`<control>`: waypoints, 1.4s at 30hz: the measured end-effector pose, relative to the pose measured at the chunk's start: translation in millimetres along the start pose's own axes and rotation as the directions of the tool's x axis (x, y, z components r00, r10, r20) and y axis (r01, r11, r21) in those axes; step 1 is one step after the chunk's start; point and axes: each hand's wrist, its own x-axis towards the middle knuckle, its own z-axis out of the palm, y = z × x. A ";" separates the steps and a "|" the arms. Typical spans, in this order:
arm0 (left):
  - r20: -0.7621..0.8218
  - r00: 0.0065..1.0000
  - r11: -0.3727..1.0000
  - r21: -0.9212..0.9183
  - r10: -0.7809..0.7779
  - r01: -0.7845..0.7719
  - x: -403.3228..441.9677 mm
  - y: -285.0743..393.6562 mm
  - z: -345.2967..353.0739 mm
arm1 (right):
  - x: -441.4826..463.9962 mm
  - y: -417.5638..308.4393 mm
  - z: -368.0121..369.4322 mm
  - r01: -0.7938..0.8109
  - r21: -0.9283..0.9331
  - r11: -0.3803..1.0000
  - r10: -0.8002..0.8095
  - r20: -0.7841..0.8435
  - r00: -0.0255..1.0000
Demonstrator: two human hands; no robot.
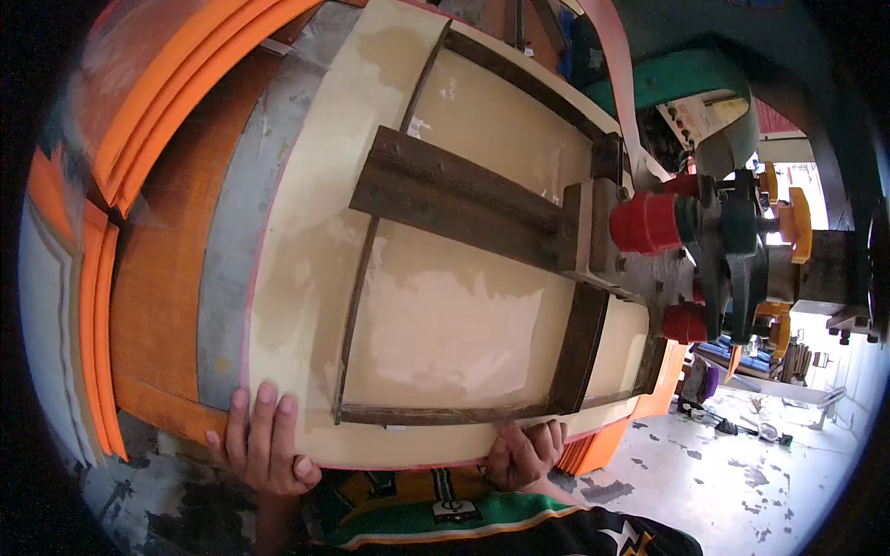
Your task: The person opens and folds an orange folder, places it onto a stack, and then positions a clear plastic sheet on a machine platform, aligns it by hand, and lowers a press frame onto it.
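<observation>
A cream board (306, 269) with a pink edge lies in front of me, with glossy brownish patches on its surface. On it rests a dark metal frame (445, 414) with crossbars. My left hand (264, 447) grips the board's near left corner, fingers stretched over the top and thumb at the near edge. Farther right along that edge, my right hand (526, 454) has its fingers curled and closed on the board, close to the frame's near bar. A thick dark metal bar (464, 199) of the machine reaches over the middle of the frame.
Red knobs (644, 224) and yellow knobs (799, 225) sit on the machine at the right, beside its green body (714, 69). Bent orange sheets (176, 93) are stacked at the left, near a grey metal strip (236, 232). Worn floor (695, 500) shows at lower right.
</observation>
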 end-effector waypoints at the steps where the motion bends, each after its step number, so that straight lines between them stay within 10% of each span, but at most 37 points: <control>1: 0.031 0.999 1.000 0.010 -0.010 0.010 -0.4 0.5 -2.6 | 0.9 1.0 -0.2 0.004 0.001 1.000 -0.004 0.004 1.000; 42: -0.066 0.998 0.999 -0.030 -0.013 0.011 17.8 6.2 4.5 | 1.1 3.3 12.3 0.037 -0.001 0.999 -0.037 -0.182 0.983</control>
